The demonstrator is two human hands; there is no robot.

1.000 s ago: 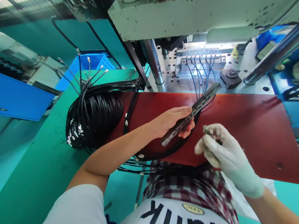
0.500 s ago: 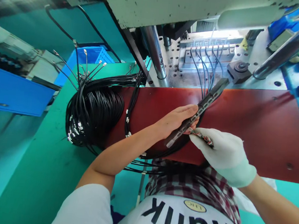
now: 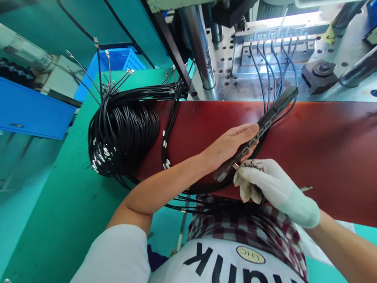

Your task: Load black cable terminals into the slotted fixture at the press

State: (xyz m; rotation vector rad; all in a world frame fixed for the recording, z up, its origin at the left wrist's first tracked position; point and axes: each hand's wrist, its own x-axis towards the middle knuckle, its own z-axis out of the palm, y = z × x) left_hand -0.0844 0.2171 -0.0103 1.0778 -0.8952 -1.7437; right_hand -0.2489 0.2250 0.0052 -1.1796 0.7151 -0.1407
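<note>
left hand wrapped round bar | gloved right hand pinching clips at its end | cable coil crowds board's left

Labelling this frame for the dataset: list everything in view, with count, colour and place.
slotted bar: one, black, tilted over the red board
thin cables: several, black, from mould block to the bar's far end
mould block: one, grey metal, on the press bed
steel columns: at least two, silver, either side of the mould block
red board: one, dark red, across the front
cable coil: one bundle, black, metal ends, at the board's left end
crate: one, blue, behind the coil
bench: one, green, under the coil
small connectors: a few, metal-tipped, at the bar's near end
left hand: bare, holding the bar
right hand: white glove, holding the connectors
</note>
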